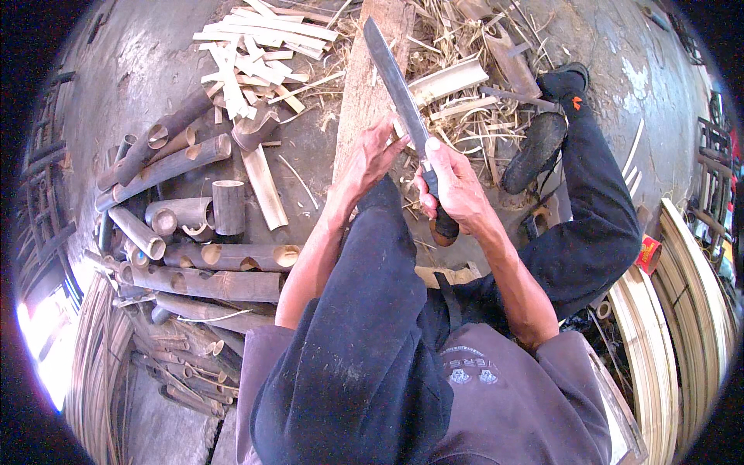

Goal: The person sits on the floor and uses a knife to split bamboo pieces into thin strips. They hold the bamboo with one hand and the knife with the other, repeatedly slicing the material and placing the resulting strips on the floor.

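Note:
My right hand (pixel 453 182) grips the handle of a long machete (pixel 397 85), whose dark blade slants up and to the left. Beside the blade, my left hand (pixel 372 151) has its thumb and fingers apart, close to the flat of the metal. I cannot make out whether a fingertip touches it, and nothing shows in that hand. Below both hands lies a wooden plank (pixel 364 85), stretching away from me past my bent knee.
Pale split bamboo strips (pixel 271 39) are heaped at the far left. Bamboo tubes (pixel 209 283), some notched, lie to my left. Shavings (pixel 473 139) and a split bamboo piece (pixel 449 81) lie beyond the machete. Long slats (pixel 643 333) stand at my right, near my shoe (pixel 535 151).

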`<state>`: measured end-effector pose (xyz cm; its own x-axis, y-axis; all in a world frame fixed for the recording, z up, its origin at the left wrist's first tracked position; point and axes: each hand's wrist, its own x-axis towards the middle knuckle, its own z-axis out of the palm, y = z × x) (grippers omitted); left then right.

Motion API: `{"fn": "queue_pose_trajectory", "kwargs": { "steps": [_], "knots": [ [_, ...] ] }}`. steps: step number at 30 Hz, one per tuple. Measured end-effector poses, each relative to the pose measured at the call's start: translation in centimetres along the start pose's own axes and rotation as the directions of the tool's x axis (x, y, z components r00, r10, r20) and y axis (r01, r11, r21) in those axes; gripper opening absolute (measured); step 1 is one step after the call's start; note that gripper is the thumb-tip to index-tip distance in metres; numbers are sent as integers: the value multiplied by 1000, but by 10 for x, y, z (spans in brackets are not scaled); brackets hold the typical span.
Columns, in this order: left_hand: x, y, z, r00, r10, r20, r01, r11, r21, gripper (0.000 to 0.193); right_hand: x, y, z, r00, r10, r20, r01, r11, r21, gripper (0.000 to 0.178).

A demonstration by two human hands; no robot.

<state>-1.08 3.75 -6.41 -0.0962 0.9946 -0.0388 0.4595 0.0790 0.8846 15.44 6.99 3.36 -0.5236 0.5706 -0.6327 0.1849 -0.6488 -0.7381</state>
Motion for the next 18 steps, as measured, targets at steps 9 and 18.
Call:
{"fn": "queue_pose_trajectory", "kwargs": {
  "steps": [9, 18],
  "knots": [
    [3, 20, -6, 1000, -19, 15, 21, 994, -109, 24, -1, -2, 0, 1000, -20, -16, 20, 999, -44, 55],
    [4, 17, -4, 994, -101, 48, 105, 991, -84, 25, -2, -6, 1, 1000, -20, -21, 18, 995, -100, 54]
  ]
}}
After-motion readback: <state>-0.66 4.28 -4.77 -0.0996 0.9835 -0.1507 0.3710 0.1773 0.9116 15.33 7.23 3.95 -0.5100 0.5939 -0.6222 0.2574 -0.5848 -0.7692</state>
